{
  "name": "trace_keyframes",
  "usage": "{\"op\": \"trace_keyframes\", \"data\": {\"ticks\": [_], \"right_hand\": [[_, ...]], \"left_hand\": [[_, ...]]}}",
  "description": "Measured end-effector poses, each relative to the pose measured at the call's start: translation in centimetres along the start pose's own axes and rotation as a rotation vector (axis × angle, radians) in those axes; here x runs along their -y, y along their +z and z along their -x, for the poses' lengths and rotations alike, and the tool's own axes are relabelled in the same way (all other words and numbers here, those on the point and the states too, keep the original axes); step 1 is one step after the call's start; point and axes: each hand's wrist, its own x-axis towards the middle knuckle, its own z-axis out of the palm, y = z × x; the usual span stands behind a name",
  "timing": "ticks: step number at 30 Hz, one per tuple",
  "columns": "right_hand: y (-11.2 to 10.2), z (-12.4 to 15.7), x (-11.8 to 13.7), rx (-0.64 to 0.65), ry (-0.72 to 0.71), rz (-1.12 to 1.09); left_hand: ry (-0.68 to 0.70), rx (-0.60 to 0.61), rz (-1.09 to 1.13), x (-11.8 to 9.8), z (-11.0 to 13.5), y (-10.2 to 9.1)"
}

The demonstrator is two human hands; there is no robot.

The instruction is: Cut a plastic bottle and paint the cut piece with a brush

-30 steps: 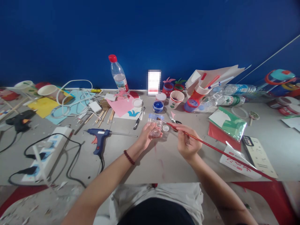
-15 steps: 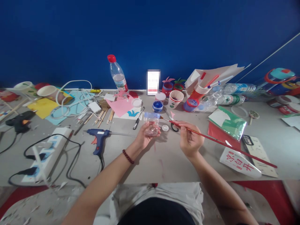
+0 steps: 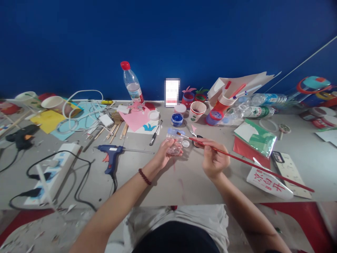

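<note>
My left hand is closed around a clear plastic bottle piece that has blue paint along its far rim. A long red paintbrush is gripped in my right hand. Its bristles lie at the blue-painted rim; whether they touch it I cannot tell. Just beyond stands an open jar of blue paint. A small white cap lies right of the bottle piece. Scissors, partly hidden by the brush and right hand, rest on the table.
To the left are a blue glue gun and a white power strip with black cables. A red-capped bottle stands near the wall. A paper cup is behind the scissors. On the right lie a green packet and a ruler.
My left hand has tilted the bottle piece and shifted it slightly right. The brush tip has moved slightly left, over the painted rim. Both hands keep their hold.
</note>
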Motion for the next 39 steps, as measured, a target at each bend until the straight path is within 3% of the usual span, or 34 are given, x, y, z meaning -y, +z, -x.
{"op": "trace_keyframes", "data": {"ticks": [5, 26, 30, 39], "right_hand": [[0.0, -0.1, -0.1, 0.026, 0.057, 0.035], [-0.8, -0.6, -0.9, -0.043, 0.024, 0.091], [-0.6, -0.5, -0.5, -0.077, 0.033, 0.01], [-0.3, -0.1, 0.0, -0.008, 0.067, 0.007]], "left_hand": [[0.02, 0.029, -0.005, 0.1, 0.0, -0.1], [0.003, 0.106, 0.148, -0.9, -0.1, -0.6], [-0.009, 0.094, 0.108, -0.9, -0.1, -0.4], [-0.011, 0.077, 0.024, -0.2, -0.1, -0.6]]}}
